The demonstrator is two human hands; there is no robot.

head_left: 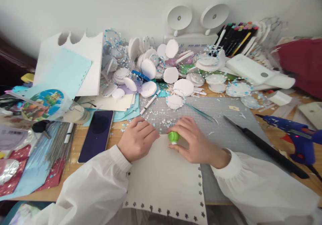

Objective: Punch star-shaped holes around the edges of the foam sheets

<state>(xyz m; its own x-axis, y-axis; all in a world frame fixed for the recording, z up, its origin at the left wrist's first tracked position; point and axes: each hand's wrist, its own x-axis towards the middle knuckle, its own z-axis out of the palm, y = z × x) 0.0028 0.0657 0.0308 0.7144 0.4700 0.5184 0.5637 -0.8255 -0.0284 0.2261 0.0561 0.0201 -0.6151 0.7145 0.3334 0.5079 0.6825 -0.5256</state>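
A small green craft punch [173,137] is gripped between the thumb and fingers of my right hand [192,139], right at the far edge of a white sheet of paper [166,184]. Flower-shaped holes run along the sheet's near edge and up its sides. My left hand [138,138] lies over the sheet's far left corner with its fingers curled together on the paper; the fingertips are partly hidden. Tiny punched-out paper pieces [163,116] are scattered on the grey cutting mat [226,107] just beyond both hands.
Many white paper discs [183,87] are heaped at the back. Tweezers [200,112], a black-handled knife [266,144] and a blue glue gun [299,137] lie to the right. On the left are a phone [97,136], a lidded drink cup [77,114] and wire stems [59,144].
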